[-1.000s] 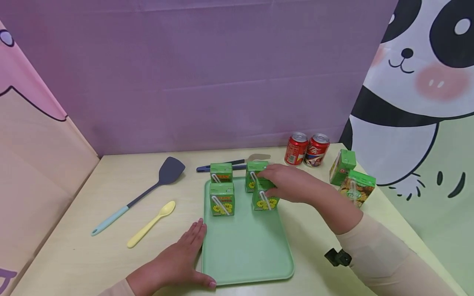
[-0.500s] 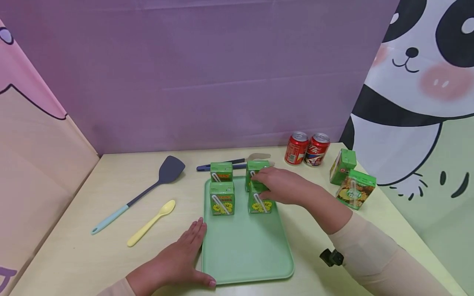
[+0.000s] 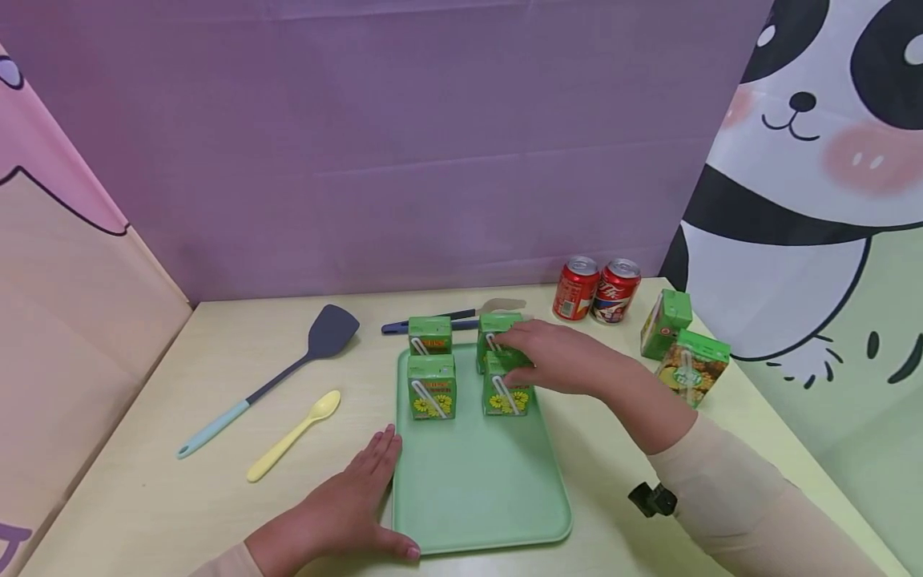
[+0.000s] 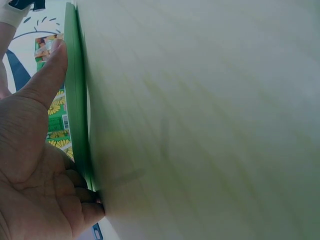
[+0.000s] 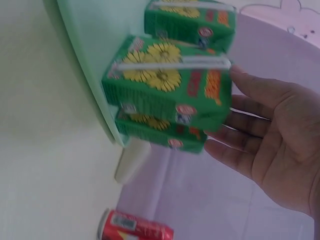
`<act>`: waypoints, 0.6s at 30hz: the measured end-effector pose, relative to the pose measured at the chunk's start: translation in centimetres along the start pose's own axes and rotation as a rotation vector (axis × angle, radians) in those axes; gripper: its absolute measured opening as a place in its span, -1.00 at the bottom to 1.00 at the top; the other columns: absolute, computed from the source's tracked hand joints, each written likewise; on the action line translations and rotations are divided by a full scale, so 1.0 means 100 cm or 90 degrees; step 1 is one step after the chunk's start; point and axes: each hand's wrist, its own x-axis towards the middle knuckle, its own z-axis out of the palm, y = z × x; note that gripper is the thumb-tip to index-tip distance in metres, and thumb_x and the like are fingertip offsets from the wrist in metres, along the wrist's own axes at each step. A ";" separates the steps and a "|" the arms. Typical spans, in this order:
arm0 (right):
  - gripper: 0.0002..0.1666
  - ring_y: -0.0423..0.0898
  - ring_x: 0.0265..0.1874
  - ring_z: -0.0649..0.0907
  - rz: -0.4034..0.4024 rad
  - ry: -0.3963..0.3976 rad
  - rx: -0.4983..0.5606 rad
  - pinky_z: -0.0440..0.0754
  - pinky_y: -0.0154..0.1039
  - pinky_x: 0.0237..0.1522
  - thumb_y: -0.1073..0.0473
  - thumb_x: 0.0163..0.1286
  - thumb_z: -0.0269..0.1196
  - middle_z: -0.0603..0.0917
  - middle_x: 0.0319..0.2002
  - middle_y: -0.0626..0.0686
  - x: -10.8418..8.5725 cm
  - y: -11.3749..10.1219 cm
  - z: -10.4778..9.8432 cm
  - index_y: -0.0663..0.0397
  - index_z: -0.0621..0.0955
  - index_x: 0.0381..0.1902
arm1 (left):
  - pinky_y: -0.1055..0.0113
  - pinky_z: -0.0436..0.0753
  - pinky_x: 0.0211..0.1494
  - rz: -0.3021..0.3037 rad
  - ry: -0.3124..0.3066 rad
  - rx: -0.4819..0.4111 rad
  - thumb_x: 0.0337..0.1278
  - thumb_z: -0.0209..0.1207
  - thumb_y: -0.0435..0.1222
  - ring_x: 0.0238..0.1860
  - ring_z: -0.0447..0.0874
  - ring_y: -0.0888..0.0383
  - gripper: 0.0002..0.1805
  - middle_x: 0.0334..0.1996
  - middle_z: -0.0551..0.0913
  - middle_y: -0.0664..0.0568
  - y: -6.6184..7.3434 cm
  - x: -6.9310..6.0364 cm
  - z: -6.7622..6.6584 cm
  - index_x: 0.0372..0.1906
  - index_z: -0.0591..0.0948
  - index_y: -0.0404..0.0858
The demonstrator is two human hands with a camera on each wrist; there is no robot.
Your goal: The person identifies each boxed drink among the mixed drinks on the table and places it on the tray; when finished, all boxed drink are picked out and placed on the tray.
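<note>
My left hand (image 3: pixel 342 513) lies along the left edge of the green tray (image 3: pixel 479 489), fingers straight and thumb near its front corner; in the left wrist view the hand (image 4: pixel 35 150) touches the tray rim (image 4: pixel 76 100). Four... several green juice cartons stand upright at the tray's back. My right hand (image 3: pixel 566 357) is at the top of the front right carton (image 3: pixel 506 394), with relaxed fingers. The right wrist view shows the hand (image 5: pixel 285 135) with its thumb by the top corner of this carton (image 5: pixel 160 82) and its fingertips behind.
Two red cans (image 3: pixel 576 290) and two more cartons (image 3: pixel 667 324) stand at the back right. A dark spatula (image 3: pixel 332 332) and a yellow spoon (image 3: pixel 294 437) lie left of the tray. Behind the cartons lie two dark-handled utensils (image 3: pixel 397 328).
The front right carton has shifted slightly left and forward since a second ago. Over the last half second my right hand rose a little while that carton stayed put. My left hand has not moved.
</note>
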 end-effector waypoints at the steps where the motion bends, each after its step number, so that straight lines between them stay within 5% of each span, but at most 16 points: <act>1: -0.31 0.05 0.27 0.49 0.004 0.008 0.000 0.49 0.03 0.27 -0.10 0.28 0.36 0.56 0.24 0.06 -0.002 0.003 -0.002 0.03 0.51 0.31 | -0.15 0.20 0.47 0.000 -0.001 -0.001 -0.45 0.23 0.56 0.58 -0.22 -0.12 0.53 0.59 -0.20 -0.12 0.000 0.000 0.000 0.57 -0.08 -0.28; 18: -0.24 0.26 0.29 0.41 0.169 0.079 0.023 0.43 0.28 0.23 -0.13 0.33 0.30 0.51 0.26 0.23 -0.079 0.082 -0.051 0.13 0.41 0.36 | -0.15 0.20 0.48 -0.017 -0.015 -0.004 -0.49 0.21 0.58 0.59 -0.24 -0.09 0.54 0.60 -0.23 -0.06 0.001 0.000 0.000 0.58 -0.10 -0.22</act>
